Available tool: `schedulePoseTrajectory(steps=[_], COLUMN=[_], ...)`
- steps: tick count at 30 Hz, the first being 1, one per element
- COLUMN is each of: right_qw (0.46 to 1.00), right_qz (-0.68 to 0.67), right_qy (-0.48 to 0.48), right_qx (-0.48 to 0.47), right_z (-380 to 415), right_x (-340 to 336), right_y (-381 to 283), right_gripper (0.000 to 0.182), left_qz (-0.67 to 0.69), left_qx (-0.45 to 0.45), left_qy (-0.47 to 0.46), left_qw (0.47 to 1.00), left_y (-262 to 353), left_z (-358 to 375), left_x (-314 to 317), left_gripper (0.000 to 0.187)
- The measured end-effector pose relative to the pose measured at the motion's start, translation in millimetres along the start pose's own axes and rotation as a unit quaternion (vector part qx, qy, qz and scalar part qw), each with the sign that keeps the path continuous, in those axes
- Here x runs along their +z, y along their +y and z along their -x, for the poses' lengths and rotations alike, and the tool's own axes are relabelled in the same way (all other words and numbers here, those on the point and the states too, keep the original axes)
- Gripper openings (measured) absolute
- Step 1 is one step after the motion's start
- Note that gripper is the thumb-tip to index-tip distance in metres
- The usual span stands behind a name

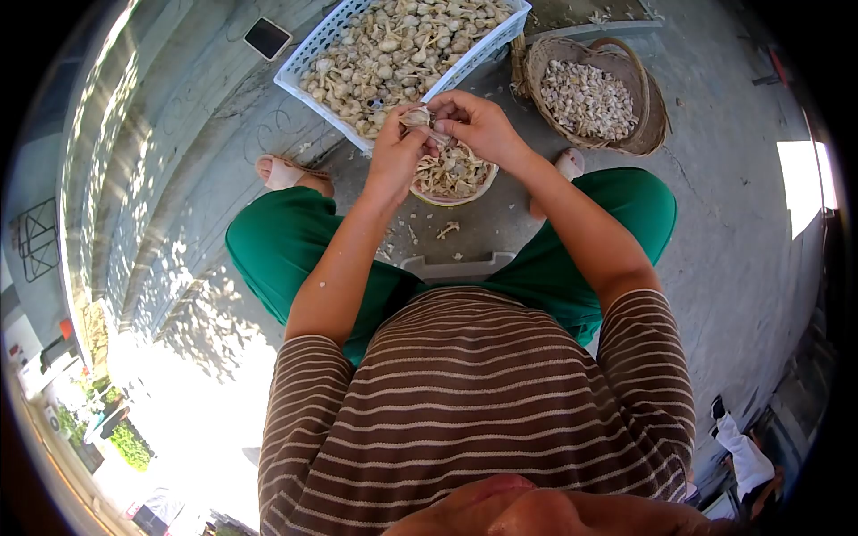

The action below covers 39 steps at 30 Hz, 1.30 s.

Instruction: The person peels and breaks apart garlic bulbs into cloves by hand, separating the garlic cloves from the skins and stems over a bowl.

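A garlic bulb point(416, 117) is held up between my two hands, its papery skin partly loosened. My left hand point(396, 154) grips it from the left side, thumb and fingers closed around it. From the right, my right hand point(480, 127) pinches at the bulb and its loose skin, fingertips almost meeting those of the left. Just below the hands stands a round bowl point(451, 202) heaped with dry garlic skins and stalks point(458, 175). Behind them is a light blue plastic crate point(295, 87) full of whole garlic bulbs point(389, 49).
A wicker basket point(663, 114) with a handle holds separated garlic cloves point(587, 100) at the right. A phone point(267, 38) lies on the concrete floor left of the crate. Scraps of skin point(449, 230) are scattered between my feet, below the bowl.
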State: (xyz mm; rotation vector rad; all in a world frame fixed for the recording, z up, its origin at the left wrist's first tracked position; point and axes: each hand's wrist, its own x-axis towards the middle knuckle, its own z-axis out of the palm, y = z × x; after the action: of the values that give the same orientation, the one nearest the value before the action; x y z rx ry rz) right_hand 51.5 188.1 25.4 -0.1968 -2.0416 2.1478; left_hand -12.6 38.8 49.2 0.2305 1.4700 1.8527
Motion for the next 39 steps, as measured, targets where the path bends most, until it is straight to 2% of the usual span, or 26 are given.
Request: schedulePoseTrajectory(steps=[4,6,7,9,12,18,22,28,30,31,33,34,37,39], right_qw=[0.998,0.991,0.991,0.999,0.994,0.982,0.981,0.974,0.966,0.966,0.940,0.940,0.870,0.787], right_qz=[0.065,0.131,0.131,-0.028,-0.080,-0.160,-0.166,-0.199,-0.227,-0.227,-0.321,-0.319,-0.464,-0.518], right_qy=[0.008,0.006,0.006,-0.008,-0.035,-0.032,-0.026,-0.020,-0.015,-0.015,0.012,0.011,0.166,0.327], right_qx=[-0.025,-0.018,-0.018,0.039,0.069,0.098,0.102,0.104,0.122,0.122,0.119,0.118,0.004,-0.070], right_z=[0,0,-1,-2,-3,-2,-1,3,7,8,10,9,-4,-11], right_x=[-3,-5,-6,-7,-11,-10,-9,-7,-6,-7,-10,-15,-47,-78], right_y=[9,11,11,10,7,-1,0,2,-2,-1,4,7,9,-2], right_gripper=[0.025,0.023,0.023,0.024,0.029,0.029,0.027,0.024,0.022,0.022,0.020,0.020,0.016,0.015], left_qz=[0.048,-0.040,-0.040,-0.056,-0.024,0.030,-0.023,0.045,0.141,0.141,0.167,0.167,0.136,0.036], left_qx=[0.006,0.045,0.045,0.053,0.034,0.018,0.008,-0.014,-0.050,-0.050,-0.065,-0.062,-0.057,-0.026], left_qy=[0.017,0.033,0.033,0.057,0.044,0.023,0.021,0.018,0.014,0.013,0.032,0.031,0.017,0.009], left_qw=[0.999,0.998,0.998,0.995,0.998,0.999,0.999,0.999,0.989,0.989,0.983,0.983,0.989,0.999], left_y=[3,6,6,6,6,3,-1,-1,-1,0,1,1,-1,-2], left_z=[-3,-2,-2,-2,-3,-2,-3,-5,-6,-5,-3,-3,-4,-4], left_x=[-2,-2,-2,-3,-10,-7,-4,-6,-6,-5,-2,-2,-2,-2], left_gripper=[0.032,0.029,0.029,0.026,0.024,0.023,0.025,0.026,0.026,0.026,0.025,0.025,0.025,0.024])
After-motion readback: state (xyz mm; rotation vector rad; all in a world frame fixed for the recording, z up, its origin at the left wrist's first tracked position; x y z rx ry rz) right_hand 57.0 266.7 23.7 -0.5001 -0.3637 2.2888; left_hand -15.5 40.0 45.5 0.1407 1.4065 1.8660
